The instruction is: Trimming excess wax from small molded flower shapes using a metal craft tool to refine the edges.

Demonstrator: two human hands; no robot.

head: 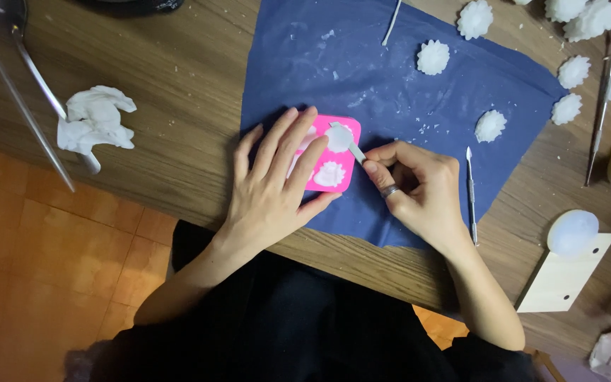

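Note:
A pink mould [341, 177] with white-filled flower cavities lies on a dark blue sheet [390, 85] on the wooden table. My left hand [277, 177] rests flat on the mould's left part, fingers spread, holding it down. My right hand [415, 187], a ring on one finger, pinches a thin white strip tool [351, 147] whose tip touches the filled upper cavity [339, 138]. A lower cavity [330, 174] also holds white material.
Several white flower-shaped casts [433, 56] lie on the sheet and at the table's far right. A metal sculpting tool [471, 194] lies right of my right hand. A crumpled white tissue [95, 120] sits at left. A pale dome [573, 232] rests on a wooden board [563, 279].

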